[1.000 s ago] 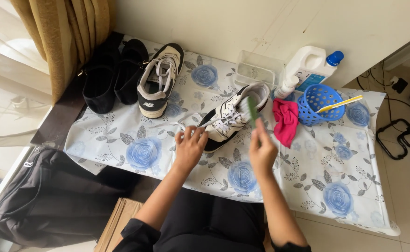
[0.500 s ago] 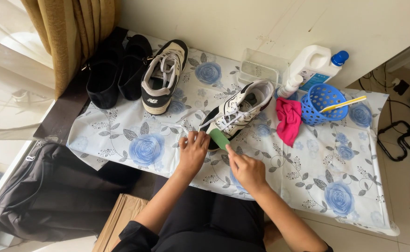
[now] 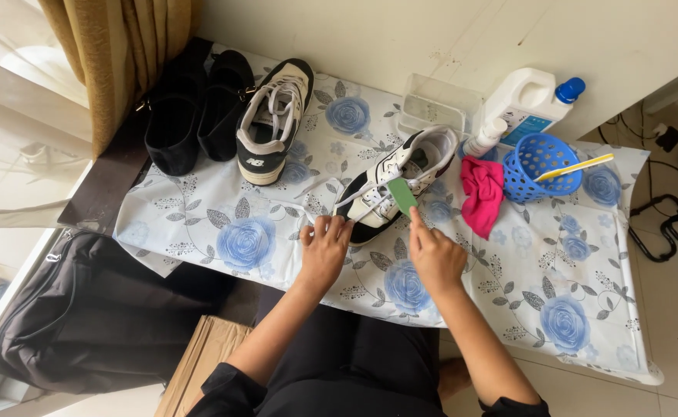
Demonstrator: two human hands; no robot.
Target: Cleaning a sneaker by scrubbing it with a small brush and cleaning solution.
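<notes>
Pink cloth (image 3: 481,194), blue basket (image 3: 541,166), white detergent bottle (image 3: 526,104), black shoes (image 3: 196,112).

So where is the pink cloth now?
In the head view, the crumpled pink cloth lies on the flowered table cover, right of centre, between the white-and-black sneaker and the blue plastic basket.

glossy plastic tablecloth (image 3: 509,255), leather-look sneaker (image 3: 401,181)

White cloth (image 3: 509,255) patterned with blue roses. On it: black-and-white sneaker (image 3: 397,181), green brush (image 3: 401,194), pink rag (image 3: 481,193), blue basket (image 3: 541,164). Left of cloth, gold curtain (image 3: 111,54).
</notes>
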